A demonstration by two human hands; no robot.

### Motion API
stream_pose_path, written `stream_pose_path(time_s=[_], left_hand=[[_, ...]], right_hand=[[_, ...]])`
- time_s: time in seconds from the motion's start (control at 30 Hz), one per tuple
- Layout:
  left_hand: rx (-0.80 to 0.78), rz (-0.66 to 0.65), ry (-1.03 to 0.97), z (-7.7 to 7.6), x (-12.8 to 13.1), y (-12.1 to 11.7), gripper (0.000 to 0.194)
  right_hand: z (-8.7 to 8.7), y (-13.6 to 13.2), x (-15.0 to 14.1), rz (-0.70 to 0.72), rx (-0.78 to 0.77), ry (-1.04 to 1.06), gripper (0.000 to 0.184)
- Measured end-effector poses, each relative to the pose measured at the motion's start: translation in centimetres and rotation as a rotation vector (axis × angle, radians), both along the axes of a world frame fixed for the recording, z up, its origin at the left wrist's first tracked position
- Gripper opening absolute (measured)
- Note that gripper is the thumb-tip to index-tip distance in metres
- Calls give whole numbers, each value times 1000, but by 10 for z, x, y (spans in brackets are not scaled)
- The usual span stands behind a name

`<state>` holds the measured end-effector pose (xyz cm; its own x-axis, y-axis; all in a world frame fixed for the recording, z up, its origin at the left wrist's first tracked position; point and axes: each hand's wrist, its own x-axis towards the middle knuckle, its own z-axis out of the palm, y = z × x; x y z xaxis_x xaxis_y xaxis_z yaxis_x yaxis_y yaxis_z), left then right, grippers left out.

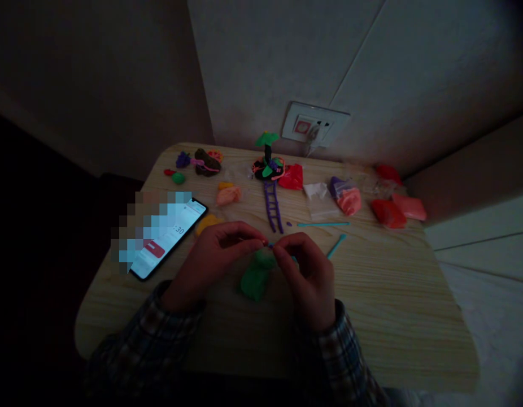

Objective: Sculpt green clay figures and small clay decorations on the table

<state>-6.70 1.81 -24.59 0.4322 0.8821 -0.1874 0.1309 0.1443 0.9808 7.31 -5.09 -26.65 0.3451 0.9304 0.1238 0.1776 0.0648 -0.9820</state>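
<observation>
From afar, by head view, I see the left hand [227, 247] and right hand [308, 268] meet midway between the bench's [392, 316] side edges, each grip pinched narrow on a small bluish piece [270, 246], apparently steadying it from 2 sides. A green lump [253, 284] lies below, a phone [172, 240] toward the left edge; the right hand partly hides a turquoise tool [337, 245].

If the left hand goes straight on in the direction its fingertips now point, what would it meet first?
The right hand, most likely: its fingertips are close opposite those of the left hand. A tiny bluish piece between them may come first or already be touched; depth is unclear.
</observation>
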Motion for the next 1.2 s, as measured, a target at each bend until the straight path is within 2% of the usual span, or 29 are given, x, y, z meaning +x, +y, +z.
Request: stream_pose_path(time_s=[0.57,1.2], left_hand=[[-79,-27,9,0,0,-2,6],[-80,-36,24,3,1,-1,8]], right_hand=[[-2,0,0,-7,-11,-2,6],[-2,0,0,2,-18,11,7]])
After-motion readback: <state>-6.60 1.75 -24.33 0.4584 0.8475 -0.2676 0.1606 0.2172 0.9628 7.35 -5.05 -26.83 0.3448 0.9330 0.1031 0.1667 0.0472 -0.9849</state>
